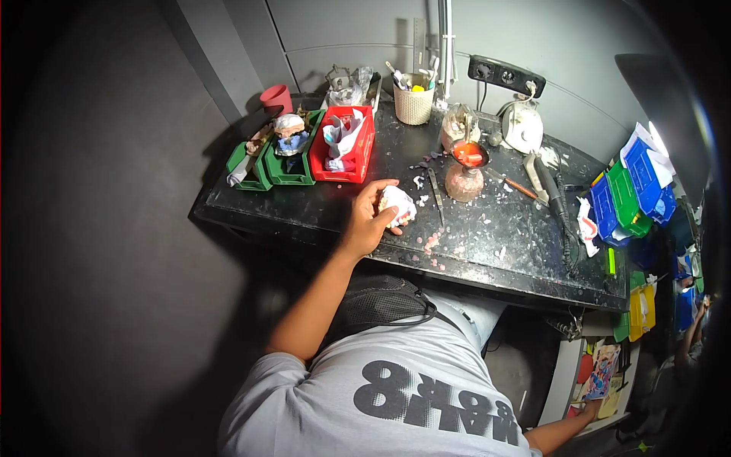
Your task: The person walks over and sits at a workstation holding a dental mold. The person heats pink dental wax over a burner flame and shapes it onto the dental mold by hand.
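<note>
My left hand [371,221] is wrapped round a white dental cast [397,206] with tooth shapes and some pink on it, held over the bench's front edge. Low at the right, my right hand [588,413] reaches into an open drawer [561,381] beside a colourful printed packet [604,367]. Its fingers are too small and partly hidden to show a grip. Beyond the cast lies a thin metal spatula [435,195]. A metal bowl [487,158] holding orange-red material rests above a speckled jar [464,185], and a wooden-handled knife [521,188] lies to its right.
Pink and white scraps litter the black bench [502,263]. At the left stand green bins [295,180] with casts and a red bin [344,171] with papers. A tool cup [413,108] and a power strip [505,75] are behind. Another person's arm [694,335] shows far right.
</note>
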Action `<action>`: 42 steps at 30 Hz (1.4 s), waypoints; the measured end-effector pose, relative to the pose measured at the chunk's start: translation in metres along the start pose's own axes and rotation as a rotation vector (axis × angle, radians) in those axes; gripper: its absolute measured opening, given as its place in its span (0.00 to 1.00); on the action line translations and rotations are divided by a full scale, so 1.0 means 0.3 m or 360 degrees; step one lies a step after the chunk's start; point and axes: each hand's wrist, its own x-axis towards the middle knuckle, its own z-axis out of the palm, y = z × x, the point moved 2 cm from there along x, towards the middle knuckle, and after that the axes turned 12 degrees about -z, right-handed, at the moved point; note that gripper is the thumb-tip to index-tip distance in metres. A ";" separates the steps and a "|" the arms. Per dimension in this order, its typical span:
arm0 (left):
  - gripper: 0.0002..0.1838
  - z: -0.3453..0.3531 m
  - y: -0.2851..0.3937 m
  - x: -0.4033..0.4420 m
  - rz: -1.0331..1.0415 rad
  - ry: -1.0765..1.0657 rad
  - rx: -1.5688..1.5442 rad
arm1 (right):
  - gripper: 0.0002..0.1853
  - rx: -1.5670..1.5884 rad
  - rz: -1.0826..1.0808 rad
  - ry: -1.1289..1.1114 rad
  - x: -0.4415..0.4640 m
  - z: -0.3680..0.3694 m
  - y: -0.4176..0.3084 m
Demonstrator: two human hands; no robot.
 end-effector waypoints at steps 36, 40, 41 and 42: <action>0.23 0.005 0.006 -0.012 0.0038 0.0031 -0.0024 | 0.15 0.0129 0.0476 -0.0277 0.052 0.008 0.010; 0.24 0.009 0.005 -0.011 0.0054 0.0053 0.0019 | 0.16 0.0486 0.0132 -0.0284 0.228 0.119 0.135; 0.23 0.013 0.011 -0.013 0.0049 0.0044 0.0011 | 0.16 0.0640 -0.0087 -0.0268 0.260 0.113 0.172; 0.23 0.016 0.016 -0.014 0.0035 0.0040 0.0018 | 0.17 0.0799 -0.0139 -0.0098 0.114 0.052 0.123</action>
